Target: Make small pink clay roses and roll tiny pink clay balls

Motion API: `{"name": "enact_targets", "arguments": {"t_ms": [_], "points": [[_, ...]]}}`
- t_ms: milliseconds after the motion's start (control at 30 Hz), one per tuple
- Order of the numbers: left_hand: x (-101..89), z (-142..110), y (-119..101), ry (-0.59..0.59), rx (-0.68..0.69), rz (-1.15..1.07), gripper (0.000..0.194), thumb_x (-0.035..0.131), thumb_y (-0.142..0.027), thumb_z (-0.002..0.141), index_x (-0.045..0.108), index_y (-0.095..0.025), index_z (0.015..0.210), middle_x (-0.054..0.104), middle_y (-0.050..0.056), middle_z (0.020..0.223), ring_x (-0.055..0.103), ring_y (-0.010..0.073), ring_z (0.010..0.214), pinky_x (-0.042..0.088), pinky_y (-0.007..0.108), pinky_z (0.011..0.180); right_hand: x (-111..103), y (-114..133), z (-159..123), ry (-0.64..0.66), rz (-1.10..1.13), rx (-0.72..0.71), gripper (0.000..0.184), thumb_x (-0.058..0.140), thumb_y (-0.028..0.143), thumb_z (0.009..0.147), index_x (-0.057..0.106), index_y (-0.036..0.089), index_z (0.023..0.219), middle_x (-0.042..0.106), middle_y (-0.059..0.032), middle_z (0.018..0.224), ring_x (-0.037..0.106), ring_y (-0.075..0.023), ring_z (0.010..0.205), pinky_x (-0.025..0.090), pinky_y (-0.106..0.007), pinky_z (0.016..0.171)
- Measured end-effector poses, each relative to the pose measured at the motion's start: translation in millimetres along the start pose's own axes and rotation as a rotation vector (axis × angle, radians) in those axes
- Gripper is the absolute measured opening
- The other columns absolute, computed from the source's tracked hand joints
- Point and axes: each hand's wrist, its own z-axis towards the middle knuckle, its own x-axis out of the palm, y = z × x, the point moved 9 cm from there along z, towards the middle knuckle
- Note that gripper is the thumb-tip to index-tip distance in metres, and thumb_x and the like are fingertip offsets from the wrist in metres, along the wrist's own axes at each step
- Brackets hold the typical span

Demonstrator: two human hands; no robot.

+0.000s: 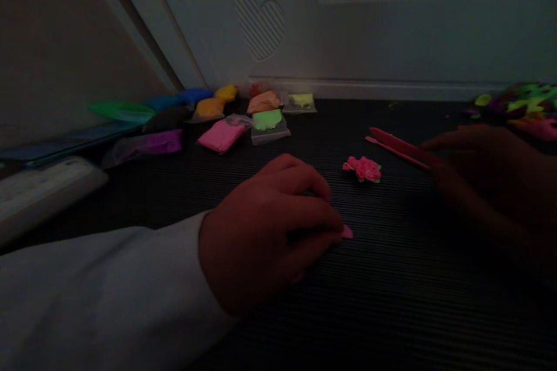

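Note:
My left hand (274, 232) is closed in a pinch low over the dark table, with a small flat pink piece of clay (347, 232) between thumb and forefinger. Just beyond it lies a cluster of pink clay roses (363, 168) with bits of green at its edge. My right hand (491, 179), dim and partly in shadow, has its thumb and forefinger around the near end of a pink modelling tool (398, 144). A thinner pink tool (407, 157) lies alongside, its near end reaching the fingers.
Bags of coloured clay, among them pink (221, 135), light green (267, 120) and purple (161, 144), lie at the back left. A white power strip (47, 185) sits at the left edge. Multicoloured clay pieces (531, 105) are heaped at the far right. A white panel (391, 35) stands behind.

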Motion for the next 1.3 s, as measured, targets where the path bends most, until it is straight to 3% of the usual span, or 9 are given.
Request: {"name": "enact_targets", "arguments": {"t_ms": [167,367,633,900,1100,1300], "points": [[1.8,0.5,-0.9,-0.004,0.008,0.006,0.014,0.052,-0.022,0.075,0.065,-0.021,0.078,0.055,0.0,0.083,0.047,0.0108,0.082,0.036,0.022,0.074,3.9,3.0,1.9,0.026,-0.103,-0.048,0.035,0.022,0.045,0.081,0.046,0.026,0.098,0.056,-0.0006,0.056,0.051,-0.0149,0.037,0.034,-0.025,0.033],[2.3,-0.1,-3.5,0.012,0.04,0.002,0.012,0.055,-0.021,0.072,0.065,-0.021,0.079,0.056,0.0,0.082,0.047,0.0111,0.082,0.038,0.023,0.073,8.8,7.7,3.4,0.076,-0.066,-0.147,0.026,0.03,0.038,0.079,0.048,0.026,0.095,0.059,0.0004,0.062,0.056,-0.0143,0.044,0.037,-0.024,0.035],[1.3,0.1,-1.8,-0.013,0.03,-0.015,0.013,0.053,-0.019,0.074,0.066,-0.02,0.077,0.055,0.0,0.082,0.047,0.0104,0.083,0.036,0.021,0.075,13.1,6.5,3.3,0.105,-0.048,-0.144,0.027,0.033,0.04,0.079,0.05,0.027,0.096,0.061,-0.0001,0.083,0.058,-0.0161,0.064,0.045,-0.03,0.051],[-0.8,1.3,5.1,-0.032,-0.023,-0.113,0.011,0.055,-0.02,0.073,0.065,-0.018,0.077,0.055,0.0,0.082,0.048,0.0112,0.082,0.036,0.025,0.076,5.2,12.7,1.5,0.044,-0.023,-0.177,0.022,0.038,0.034,0.08,0.05,0.024,0.096,0.057,-0.0027,0.085,0.056,-0.0166,0.065,0.044,-0.031,0.053],[-16.1,-2.0,16.6,-0.119,-0.118,-0.158,0.01,0.056,-0.02,0.071,0.065,-0.018,0.075,0.056,0.0,0.081,0.051,0.0109,0.08,0.039,0.024,0.071,-8.3,28.7,-7.7,-0.064,0.005,-0.359,0.022,0.041,0.025,0.079,0.051,0.016,0.097,0.055,-0.0062,0.078,0.053,-0.0178,0.065,0.041,-0.033,0.058],[-33.7,-20.9,1.6,-0.214,0.055,-0.133,0.011,0.054,-0.019,0.073,0.064,-0.018,0.078,0.055,0.002,0.08,0.048,0.0124,0.081,0.038,0.027,0.074,-19.5,51.0,-10.9,-0.109,-0.018,-0.494,0.016,0.045,0.018,0.076,0.056,0.009,0.084,0.055,-0.0097,0.069,0.047,-0.0189,0.06,0.035,-0.033,0.054]]}}
